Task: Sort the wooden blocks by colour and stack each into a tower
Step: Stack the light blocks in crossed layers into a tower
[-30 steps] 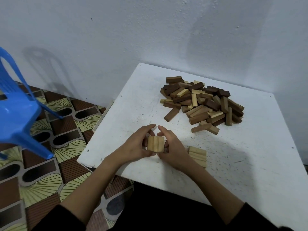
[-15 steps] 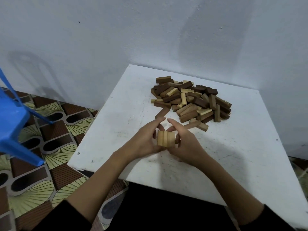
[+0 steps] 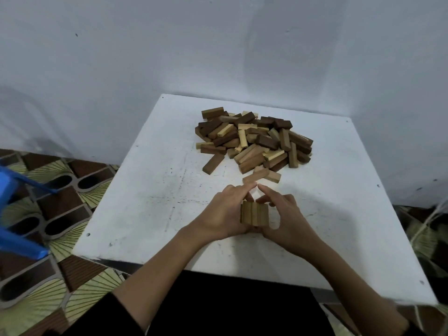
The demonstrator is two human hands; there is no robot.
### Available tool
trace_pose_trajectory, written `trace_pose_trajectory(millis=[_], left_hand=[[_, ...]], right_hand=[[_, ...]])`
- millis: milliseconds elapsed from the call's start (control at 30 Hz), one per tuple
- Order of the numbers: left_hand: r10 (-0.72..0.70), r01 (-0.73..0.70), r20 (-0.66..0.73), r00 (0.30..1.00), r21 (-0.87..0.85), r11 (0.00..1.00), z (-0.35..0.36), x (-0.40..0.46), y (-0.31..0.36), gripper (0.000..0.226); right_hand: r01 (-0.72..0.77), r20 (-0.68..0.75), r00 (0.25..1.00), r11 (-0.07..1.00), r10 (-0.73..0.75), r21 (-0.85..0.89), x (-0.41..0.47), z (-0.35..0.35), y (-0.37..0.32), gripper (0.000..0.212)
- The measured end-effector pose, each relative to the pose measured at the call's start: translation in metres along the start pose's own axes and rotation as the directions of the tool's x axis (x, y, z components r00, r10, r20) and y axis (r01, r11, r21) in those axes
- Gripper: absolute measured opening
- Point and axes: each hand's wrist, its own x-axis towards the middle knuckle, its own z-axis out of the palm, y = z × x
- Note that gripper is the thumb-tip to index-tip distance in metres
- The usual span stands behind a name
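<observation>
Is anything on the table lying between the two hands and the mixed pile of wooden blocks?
Only two loose brown blocks, lying on the white table just beyond the fingertips at the pile's near edge. The left hand and right hand hold a set of light wooden blocks between them. The heap of mixed wooden blocks lies beyond.

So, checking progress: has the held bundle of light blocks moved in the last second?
Yes, rightward: the light blocks were left of the lone dark block before the pile, and now sit right of it.
</observation>
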Motion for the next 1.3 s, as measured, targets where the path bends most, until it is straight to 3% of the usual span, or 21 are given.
trace_pose_trajectory(millis=[600,1300], left_hand=[[-0.031,0.028,0.052,0.998,0.055,0.998,0.001,-0.006,0.002,0.092],[-0.056,0.057,0.011,0.998,-0.077,0.995,0.009,-0.008,-0.008,0.093]], right_hand=[[0.012,-0.005,1.000,0.997,-0.012,-0.075,0.000,0.007,0.014,0.087],[0.048,-0.017,0.999,0.995,-0.049,-0.087,0.005,0.015,0.023,0.094]])
